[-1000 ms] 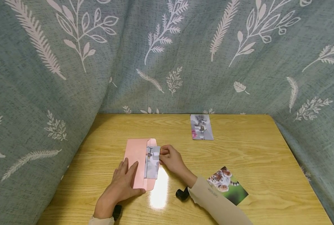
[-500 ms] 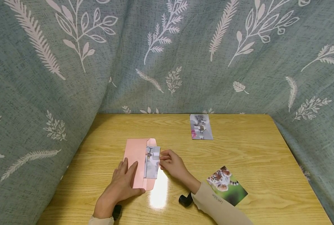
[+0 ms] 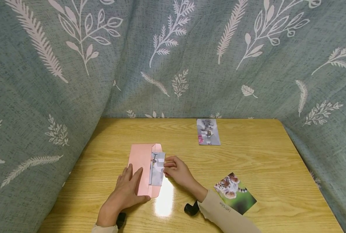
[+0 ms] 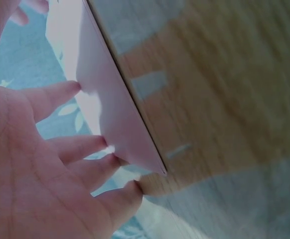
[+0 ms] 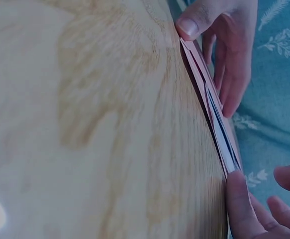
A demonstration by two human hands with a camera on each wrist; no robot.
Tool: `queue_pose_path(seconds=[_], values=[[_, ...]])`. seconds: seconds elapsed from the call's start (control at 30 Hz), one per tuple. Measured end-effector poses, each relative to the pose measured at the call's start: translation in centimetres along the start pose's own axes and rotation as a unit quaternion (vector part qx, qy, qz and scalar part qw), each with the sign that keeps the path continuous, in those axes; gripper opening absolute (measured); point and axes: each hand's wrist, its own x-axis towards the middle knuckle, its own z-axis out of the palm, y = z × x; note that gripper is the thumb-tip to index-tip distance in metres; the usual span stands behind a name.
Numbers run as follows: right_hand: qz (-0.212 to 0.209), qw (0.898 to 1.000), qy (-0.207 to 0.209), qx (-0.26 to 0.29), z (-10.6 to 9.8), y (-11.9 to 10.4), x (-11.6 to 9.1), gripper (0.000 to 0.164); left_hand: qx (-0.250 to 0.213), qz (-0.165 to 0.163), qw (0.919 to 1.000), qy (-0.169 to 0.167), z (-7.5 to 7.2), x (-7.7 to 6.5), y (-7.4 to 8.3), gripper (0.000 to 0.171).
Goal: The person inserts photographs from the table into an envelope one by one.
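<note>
A pink envelope (image 3: 139, 154) lies on the table with its flap unfolded to the right. Part of a grey picture card (image 3: 157, 173) sticks out of the envelope's mouth; the rest is hidden inside. My left hand (image 3: 127, 191) rests on the envelope with fingers spread and the thumb near its lower edge. In the left wrist view, fingertips touch the envelope's (image 4: 110, 99) face. My right hand (image 3: 180, 171) is at the card's right edge, its fingertips touching there. The right wrist view has the right thumb (image 5: 239, 199) against the edge of the card and envelope, other fingers held apart.
A second grey picture card (image 3: 208, 131) lies near the table's back edge. To the right is a tiger picture card (image 3: 235, 192), partly beneath the right sleeve (image 3: 226, 210). A patterned curtain (image 3: 173, 58) surrounds the wooden table (image 3: 263, 145).
The card has shifted very slightly left into the envelope. My right hand first drew back a little to the right, then came back to the card's edge. The left hand stays put.
</note>
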Motion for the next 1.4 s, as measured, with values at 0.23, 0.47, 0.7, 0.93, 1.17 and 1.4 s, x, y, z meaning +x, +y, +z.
queue_pose_path(seconds=[0.23,0.47,0.7,0.93,1.17,1.4], values=[[-0.005,1.000,0.000,-0.010,0.4,0.0,0.1,0.036,0.003,-0.003,1.0000,0.001,0.0,0.0,-0.1,0.113],[0.001,1.000,-0.002,-0.013,0.6,-0.2,0.1,0.037,0.000,-0.003,1.0000,0.001,0.0,0.0,-0.1,0.113],[0.005,1.000,-0.007,0.008,1.2,-0.4,0.3,0.037,-0.005,0.008,0.9999,0.010,0.1,-0.1,-0.1,0.113],[0.002,0.999,-0.011,0.041,1.8,-0.2,0.7,0.036,0.002,0.018,0.9996,0.020,0.4,0.0,-0.3,0.112],[0.007,0.999,-0.010,0.040,2.2,0.1,1.0,0.036,0.001,0.015,0.9998,0.014,0.4,0.0,-0.4,0.113],[0.011,0.999,-0.009,0.043,2.5,-0.1,1.2,0.035,-0.005,0.012,0.9999,0.010,0.3,-0.1,-0.3,0.114]])
